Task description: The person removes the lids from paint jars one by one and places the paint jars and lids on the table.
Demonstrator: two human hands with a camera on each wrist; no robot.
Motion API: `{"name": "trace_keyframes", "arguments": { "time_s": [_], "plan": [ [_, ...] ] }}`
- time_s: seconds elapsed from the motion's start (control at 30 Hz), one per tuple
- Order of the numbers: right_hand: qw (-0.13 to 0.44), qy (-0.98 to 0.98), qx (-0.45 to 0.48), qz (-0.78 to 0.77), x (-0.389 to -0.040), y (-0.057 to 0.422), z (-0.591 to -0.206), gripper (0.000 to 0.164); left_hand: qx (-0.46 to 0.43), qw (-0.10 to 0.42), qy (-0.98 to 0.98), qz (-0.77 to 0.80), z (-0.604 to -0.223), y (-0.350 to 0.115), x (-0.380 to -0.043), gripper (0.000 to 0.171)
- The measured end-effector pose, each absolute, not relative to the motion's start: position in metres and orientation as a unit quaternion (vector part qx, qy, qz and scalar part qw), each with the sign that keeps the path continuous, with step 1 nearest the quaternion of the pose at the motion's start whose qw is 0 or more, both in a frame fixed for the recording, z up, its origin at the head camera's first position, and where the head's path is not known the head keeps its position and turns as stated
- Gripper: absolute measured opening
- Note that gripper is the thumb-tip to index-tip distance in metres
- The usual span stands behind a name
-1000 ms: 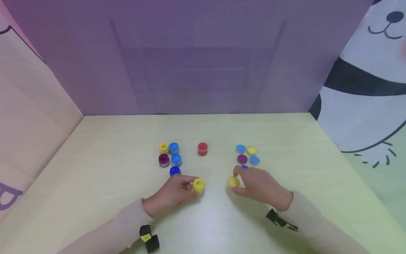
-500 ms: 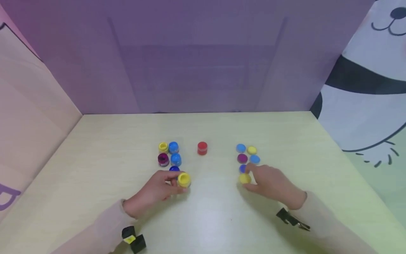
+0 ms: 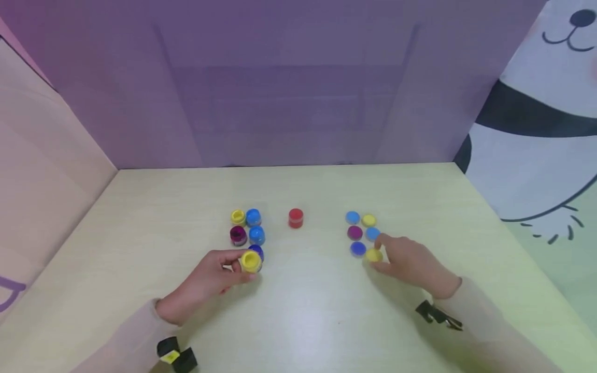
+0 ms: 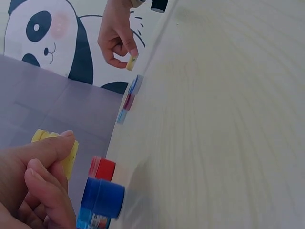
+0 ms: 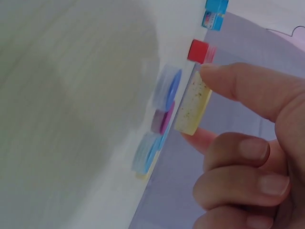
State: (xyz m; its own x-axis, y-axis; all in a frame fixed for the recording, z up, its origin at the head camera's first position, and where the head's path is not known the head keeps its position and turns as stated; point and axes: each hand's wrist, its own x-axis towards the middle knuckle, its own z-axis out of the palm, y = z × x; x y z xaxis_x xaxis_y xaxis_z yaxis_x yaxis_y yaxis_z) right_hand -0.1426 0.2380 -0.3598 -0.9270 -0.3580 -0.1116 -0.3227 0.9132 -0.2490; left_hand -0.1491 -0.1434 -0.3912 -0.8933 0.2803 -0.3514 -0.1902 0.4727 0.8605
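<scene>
My left hand (image 3: 214, 272) pinches a small yellow jar (image 3: 251, 261) with no lid on it, between thumb and fingers, above the table's left side. Just beyond it stands a dark blue jar (image 3: 257, 252), partly covered by the held one. On the other side my right hand (image 3: 415, 264) pinches a round yellow lid (image 5: 193, 105) by its edge, thumb and index finger at opposite sides. That lid is next to a dark blue lid (image 3: 358, 249) and a light blue lid (image 3: 372, 233); the right wrist view shows it raised off the table.
Behind the left hand stand two light blue jars (image 3: 256, 235), a purple jar (image 3: 238, 235) and another yellow jar (image 3: 238, 216). A red jar (image 3: 296, 218) with its lid on stands alone mid-table. A purple lid (image 3: 355, 232) and other lids lie at right. Purple panel (image 3: 289, 114) behind.
The left hand has carried the yellow jar leftward to the dark blue jar. The right hand has moved right with the yellow lid, uncovering the dark blue lid.
</scene>
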Motion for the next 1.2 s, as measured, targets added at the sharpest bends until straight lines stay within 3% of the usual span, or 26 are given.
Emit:
{"name": "trace_keyframes", "arguments": {
  "time_s": [0.47,0.7,1.2],
  "plan": [
    [0.082,0.974,-0.166,-0.128,-0.154,0.247,-0.362,0.034,0.057,0.178,0.831,0.525,-0.394,-0.169,-0.157,0.059],
    [0.110,0.975,-0.141,-0.129,-0.159,0.246,-0.363,0.034,0.006,0.202,0.844,0.497,-0.397,-0.172,-0.164,0.060],
    [0.126,0.976,-0.121,-0.129,-0.166,0.247,-0.364,0.033,-0.008,0.220,0.837,0.502,-0.410,-0.178,-0.176,0.056]
  ]
}}
